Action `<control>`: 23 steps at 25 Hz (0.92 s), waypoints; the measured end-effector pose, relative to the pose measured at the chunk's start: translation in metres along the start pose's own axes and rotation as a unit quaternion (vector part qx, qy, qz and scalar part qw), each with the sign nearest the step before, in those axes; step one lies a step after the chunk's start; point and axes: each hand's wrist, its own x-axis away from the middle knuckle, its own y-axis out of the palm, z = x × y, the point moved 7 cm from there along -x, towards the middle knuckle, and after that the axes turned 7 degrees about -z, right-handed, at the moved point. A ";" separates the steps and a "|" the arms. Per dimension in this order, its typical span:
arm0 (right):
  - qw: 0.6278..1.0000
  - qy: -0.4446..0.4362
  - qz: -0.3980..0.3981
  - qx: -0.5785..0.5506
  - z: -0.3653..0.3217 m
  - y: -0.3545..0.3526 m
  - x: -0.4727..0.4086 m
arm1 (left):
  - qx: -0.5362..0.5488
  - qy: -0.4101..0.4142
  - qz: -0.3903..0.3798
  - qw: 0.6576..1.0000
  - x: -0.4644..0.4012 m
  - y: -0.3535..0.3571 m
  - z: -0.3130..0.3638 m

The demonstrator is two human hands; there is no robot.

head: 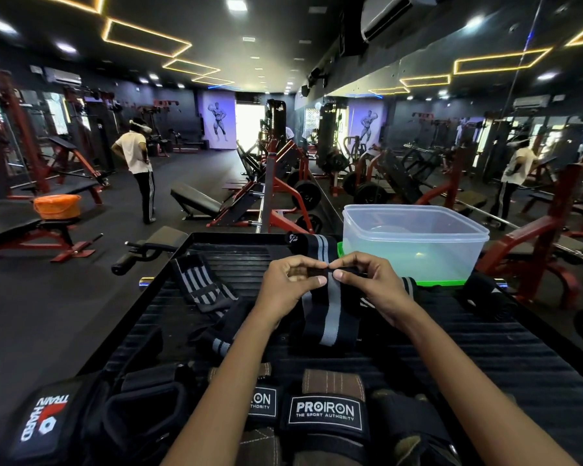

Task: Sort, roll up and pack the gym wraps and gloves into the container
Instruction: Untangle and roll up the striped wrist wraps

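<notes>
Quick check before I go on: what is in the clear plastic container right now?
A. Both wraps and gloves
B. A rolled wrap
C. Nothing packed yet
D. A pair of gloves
C. The clear container shows only its bare bottom, while both hands, left hand and right hand, pinch the end of the black and grey wrap, and the gloves lie on the near side of the bench.

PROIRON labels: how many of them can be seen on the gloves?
2. One PROIRON label lies fully readable near the front edge, between the forearms. The second label sits just left of it, half covered by the left forearm. Others may be hidden.
</notes>
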 end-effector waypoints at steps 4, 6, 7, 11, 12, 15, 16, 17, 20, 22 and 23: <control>1.000 0.010 0.013 -0.004 0.001 0.000 0.002 | -0.072 -0.005 0.034 0.997 0.001 -0.005 0.001; 1.000 0.005 0.019 0.018 0.000 -0.001 0.001 | -0.152 0.008 0.042 0.987 0.002 -0.004 0.005; 0.999 0.002 0.021 0.032 0.000 -0.001 0.001 | -0.188 0.023 0.039 0.981 0.003 -0.001 0.007; 0.995 -0.009 0.037 0.087 -0.003 -0.004 0.004 | -0.273 0.077 0.018 0.959 0.006 0.008 0.011; 0.994 -0.013 0.038 0.101 -0.004 -0.005 0.004 | -0.273 0.081 0.015 0.959 0.006 0.010 0.011; 0.994 -0.023 0.040 0.099 -0.008 -0.005 0.004 | -0.296 0.068 0.040 0.952 0.004 0.009 0.009; 0.995 -0.024 0.043 0.092 -0.008 -0.005 0.003 | -0.290 0.056 0.057 0.954 0.004 0.007 0.009; 0.995 -0.024 0.046 0.089 -0.008 -0.006 0.003 | -0.275 0.046 0.069 0.958 0.003 0.005 0.007; 0.994 -0.016 0.042 0.098 -0.006 -0.005 0.002 | -0.248 0.018 0.079 0.965 0.002 0.002 0.005; 0.994 -0.011 0.037 0.102 -0.004 -0.006 0.002 | -0.230 0.003 0.081 0.970 0.002 0.000 0.005; 0.994 -0.010 0.037 0.104 -0.003 -0.006 0.002 | -0.226 0.000 0.085 0.971 0.002 -0.001 0.005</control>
